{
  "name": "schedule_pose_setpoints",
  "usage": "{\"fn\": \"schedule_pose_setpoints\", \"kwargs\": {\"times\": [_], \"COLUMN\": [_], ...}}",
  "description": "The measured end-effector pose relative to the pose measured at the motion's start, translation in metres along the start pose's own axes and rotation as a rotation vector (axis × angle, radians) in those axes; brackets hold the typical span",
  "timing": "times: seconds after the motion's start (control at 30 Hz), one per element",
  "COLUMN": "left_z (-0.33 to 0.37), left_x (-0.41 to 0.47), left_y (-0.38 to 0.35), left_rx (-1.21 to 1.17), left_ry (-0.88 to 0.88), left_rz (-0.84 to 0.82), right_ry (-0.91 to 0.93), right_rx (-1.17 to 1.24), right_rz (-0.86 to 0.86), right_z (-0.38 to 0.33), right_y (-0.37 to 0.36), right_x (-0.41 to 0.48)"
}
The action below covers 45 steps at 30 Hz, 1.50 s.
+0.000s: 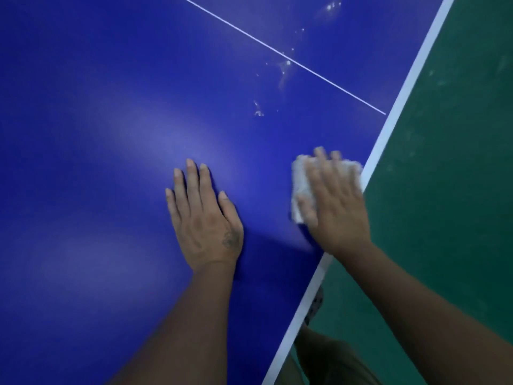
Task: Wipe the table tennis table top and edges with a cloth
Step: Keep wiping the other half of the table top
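White cloth [301, 187] lies flat on the blue table [83, 134], right by the white edge stripe [395, 107], its far corner touching that stripe. Your right hand [336, 207] lies on top of the cloth, fingers straight and a little spread, palm pressing it down; no curl round it, nothing pinched. Cloth sticks out on the thumb side and past the fingertips. Hand and cloth are both blurred.

Your left hand [202, 218] is flat on the bare table just left of the cloth, apart from it. Its fingers are straight and close together, thumb out to the side, holding nothing. A small dark mark sits on its back near the thumb.

Beyond the hands, wet spots and smears [286, 65] sit on the table surface, some crossing the thin white line [249, 36] that runs to the edge stripe. Pale glare patches show on the blue to the left.

Green floor [458, 190] lies beyond the table edge on the right. Under the edge near the bottom, part of your leg [319, 354] shows, too dim for detail.
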<state>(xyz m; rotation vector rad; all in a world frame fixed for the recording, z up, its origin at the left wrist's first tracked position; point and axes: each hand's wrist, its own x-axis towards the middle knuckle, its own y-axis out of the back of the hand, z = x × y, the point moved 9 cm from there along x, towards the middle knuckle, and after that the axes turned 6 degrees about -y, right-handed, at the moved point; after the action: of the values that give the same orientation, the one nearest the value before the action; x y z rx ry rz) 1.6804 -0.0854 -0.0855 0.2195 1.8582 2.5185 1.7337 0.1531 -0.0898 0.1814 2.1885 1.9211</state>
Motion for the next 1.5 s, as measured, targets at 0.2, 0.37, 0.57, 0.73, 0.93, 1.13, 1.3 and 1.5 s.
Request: {"fn": "schedule_pose_setpoints", "kwargs": {"times": [0.2,0.37,0.57,0.73,0.93,1.13,1.3,1.5], "left_z": [0.001,0.001,0.001,0.001,0.000,0.000,0.000,0.001], "left_x": [0.002,0.003,0.003,0.002,0.002,0.002,0.000,0.000], "left_y": [-0.004,-0.005,-0.006,-0.007,-0.009,-0.009,-0.010,-0.007], "left_rx": [0.032,0.016,0.020,0.033,0.023,0.024,0.028,0.042], "left_ry": [0.001,-0.020,-0.031,-0.027,-0.024,-0.047,-0.057,-0.058], "left_rz": [0.003,0.017,0.021,0.017,0.009,0.012,0.012,0.035], "right_ry": [-0.400,-0.176,0.018,-0.312,-0.184,0.160,0.113,-0.032], "right_rx": [0.095,0.111,0.053,0.046,0.005,0.073,0.039,0.042], "right_rz": [0.047,0.047,0.034,0.079,0.019,0.015,-0.005,0.033], "right_z": [-0.052,-0.149,-0.114,0.010,-0.039,-0.171,-0.169,-0.073], "right_y": [0.001,-0.002,0.001,0.010,-0.004,0.001,0.003,0.012], "right_x": [0.058,0.139,0.173,0.116,0.058,0.165,0.244,0.194]}}
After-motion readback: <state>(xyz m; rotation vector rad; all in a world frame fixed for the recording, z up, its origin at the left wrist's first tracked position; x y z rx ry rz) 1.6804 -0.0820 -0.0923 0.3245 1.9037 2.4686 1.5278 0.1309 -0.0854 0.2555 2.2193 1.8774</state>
